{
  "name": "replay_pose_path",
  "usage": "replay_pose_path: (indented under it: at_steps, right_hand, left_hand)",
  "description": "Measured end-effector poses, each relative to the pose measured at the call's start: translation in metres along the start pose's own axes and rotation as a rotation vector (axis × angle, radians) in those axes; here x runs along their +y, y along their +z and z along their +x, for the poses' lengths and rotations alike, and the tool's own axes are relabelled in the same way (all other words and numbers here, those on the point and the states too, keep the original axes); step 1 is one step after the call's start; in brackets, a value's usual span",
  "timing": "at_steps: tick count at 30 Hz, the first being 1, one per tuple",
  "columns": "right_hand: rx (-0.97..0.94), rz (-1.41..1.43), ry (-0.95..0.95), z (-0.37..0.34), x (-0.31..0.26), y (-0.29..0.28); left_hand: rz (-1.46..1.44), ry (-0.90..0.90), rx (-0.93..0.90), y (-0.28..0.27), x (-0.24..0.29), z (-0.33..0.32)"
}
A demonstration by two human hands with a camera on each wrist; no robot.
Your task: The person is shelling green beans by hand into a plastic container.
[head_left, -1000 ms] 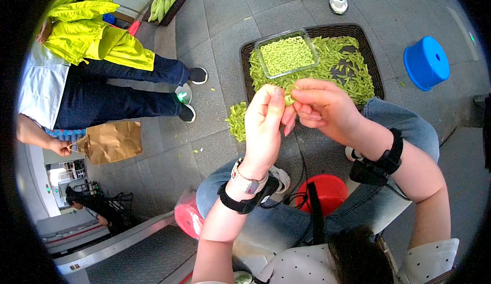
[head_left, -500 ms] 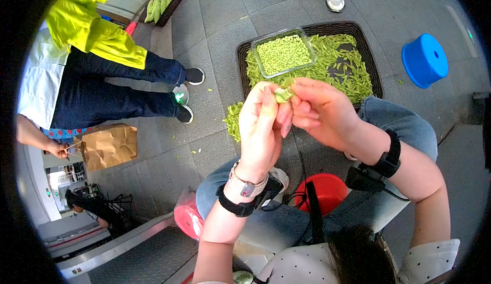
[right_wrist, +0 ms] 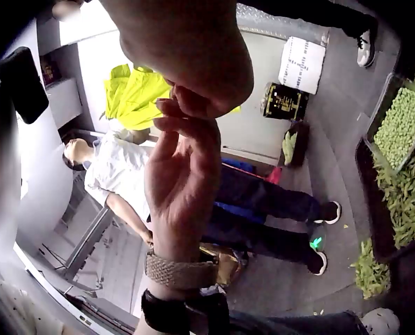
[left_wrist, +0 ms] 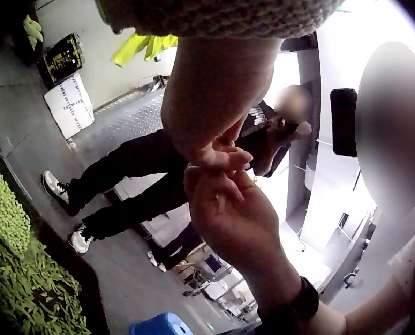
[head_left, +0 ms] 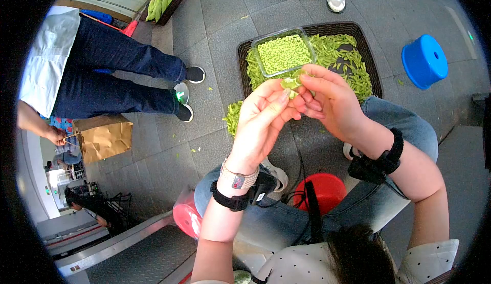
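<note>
Pod [head_left: 291, 83], light green & apparently split, is up b/w both hands, just in front of the dark woven rectangular basket [head_left: 377, 71] in head view. L hand [head_left: 261, 115] pinches one side w/ thumb & fingers; R hand [head_left: 331, 99] pinches the other, prob. so the shell can be pulled apart, & raised so it's easy to see.

Clear rectangular plastic tub [head_left: 258, 59] of small pale-green beans [head_left: 285, 53] sits inside the basket w/ slim green pods [head_left: 353, 69] around it, prob. to keep both w/in easy reach. Small heap of green pieces [head_left: 233, 119] lies on grey tiled floor [head_left: 220, 53] just beside the basket; maybe empties, can't tell. Red round plastic basin [head_left: 330, 192] is b/w the person's knees; contents unclear.

Views: only head cam shows the pod; in both wrist cams the hands hide it. Both wrist cams add a white box w/ dark marks [left_wrist: 69, 106]. L wrist cam gets most of a person in dark clothes [left_wrist: 131, 166], whom head cam cuts to shoes & lower legs. R wrist cam shows lots of the bright yellow jacket [right_wrist: 134, 94]; head cam, just a sliver up top.
</note>
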State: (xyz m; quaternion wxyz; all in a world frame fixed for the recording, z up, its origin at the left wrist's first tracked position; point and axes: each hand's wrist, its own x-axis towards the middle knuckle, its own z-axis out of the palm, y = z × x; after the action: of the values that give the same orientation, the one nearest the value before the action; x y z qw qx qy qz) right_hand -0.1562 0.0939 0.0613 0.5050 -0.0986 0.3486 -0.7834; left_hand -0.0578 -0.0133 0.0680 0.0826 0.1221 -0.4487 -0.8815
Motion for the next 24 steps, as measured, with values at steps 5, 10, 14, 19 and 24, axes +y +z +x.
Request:
replay_pose_path:
  at_steps: [5,10,14,19,24]
  right_hand:
    - [0.015,-0.283,-0.112,-0.002,0.006,-0.003]
    - [0.034,-0.444,-0.242,-0.007,0.013,-0.004]
    - [0.026,-0.517,-0.279,-0.010,0.015,-0.008]
    - [0.033,-0.658,-0.397,-0.014,0.020,-0.009]
    - [0.042,-0.716,-0.438,-0.017,0.025,-0.009]
  left_hand:
    - [-0.131,-0.057,0.106,-0.006,-0.007,-0.002]
    - [-0.162,-0.026,0.125,-0.009,-0.012,-0.008]
    - [-0.110,-0.027,0.176,-0.009,-0.015,-0.010]
    - [-0.098,0.020,0.185,-0.011,-0.022,-0.013]
    - [0.156,0.089,0.211,-0.014,-0.026,-0.016]
